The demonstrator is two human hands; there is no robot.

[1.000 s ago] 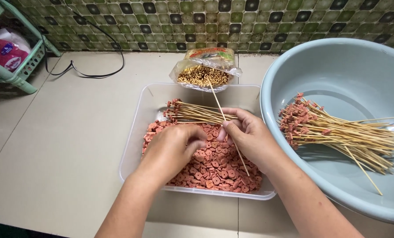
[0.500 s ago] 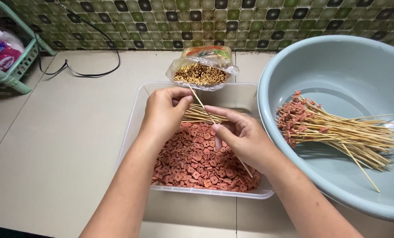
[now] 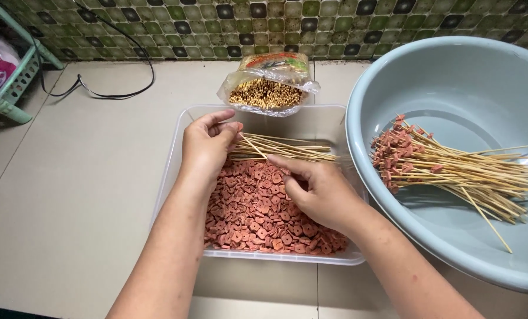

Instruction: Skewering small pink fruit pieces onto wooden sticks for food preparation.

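We see the left hand (image 3: 208,145) with fingers closed on the bare bamboo skewers (image 3: 293,149) lying across the clear plastic tray (image 3: 175,171) of reddish sausage slices (image 3: 246,207), while the right hand (image 3: 320,192) curls its fingers, hiding whatever they pinch.

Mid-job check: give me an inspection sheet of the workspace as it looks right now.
Surface: beige tiled floor, nothing spilled.
Job's things: clear tray of red slices; bare skewers across it; loaded skewers in grey basin.
Clutter: bag of tan pellets.
Grips: left hand and right hand both at the bare skewers; exact hold unclear.
Cables: black cable by the wall.
Surroundings: green mosaic wall, green rack.
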